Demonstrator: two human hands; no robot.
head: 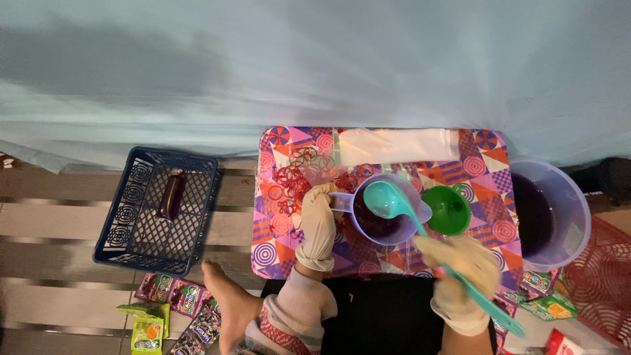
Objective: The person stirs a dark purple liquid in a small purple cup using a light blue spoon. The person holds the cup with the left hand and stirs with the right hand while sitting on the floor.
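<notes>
Looking down from the head camera, both gloved hands are at work over a small tabletop (276, 256) covered in a bright patterned sheet. The left hand (318, 223) has its grip closed around the handle of a pale purple jug (388, 209), which stands upright near the middle of the tabletop and holds dark purple liquid. The right hand (463, 273) has its grip wrapped around the long handle of a teal ladle (388, 199); the ladle's bowl sits over the mouth of the jug, at its rim, and the handle runs down and to the right past the wrist. The right hand is somewhat blurred.

A green funnel (447, 209) rests on the tabletop just beside the jug, on its right. Red rubber bands (299, 174) lie scattered on the tabletop behind the left hand, and a flat stack of clear plastic bags (394, 146) lies along the far edge. A large translucent bucket (549, 213) containing dark purple liquid stands off the right end of the tabletop. A blue plastic basket (154, 210) sits well apart to the left on a slatted floor, with one dark filled bag (172, 194) inside it. Colourful sachets (174, 296) lie on the floor near a bare foot (227, 299).
</notes>
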